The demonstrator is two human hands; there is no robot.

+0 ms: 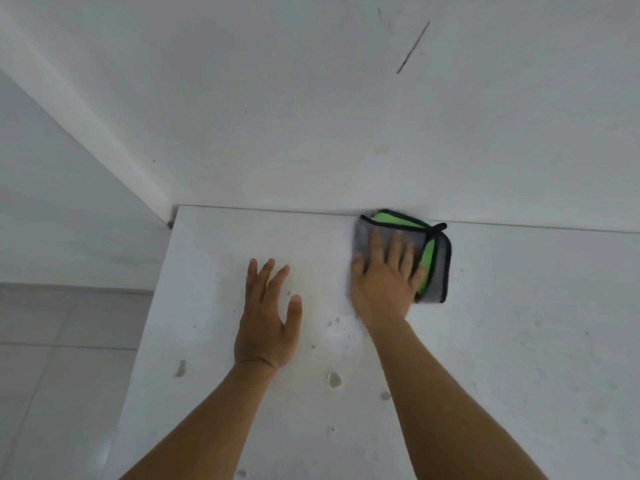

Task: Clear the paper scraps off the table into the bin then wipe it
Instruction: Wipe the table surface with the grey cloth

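Observation:
A folded grey and green cloth [434, 268] with black trim lies on the white table [519, 323] against its far edge, by the wall. My right hand [384, 275] presses flat on the cloth, fingers spread and covering its left half. My left hand [268, 317] rests palm down on the bare tabletop to the left of the cloth, fingers apart, holding nothing. Small grey spots and smudges [334, 379] mark the surface near my forearms. No paper scraps or bin are in view.
The white wall [311, 116] rises directly behind the table and carries a thin dark scratch [412, 48]. The table's left edge drops to a pale tiled floor [62, 358]. A second wall stands at the far left.

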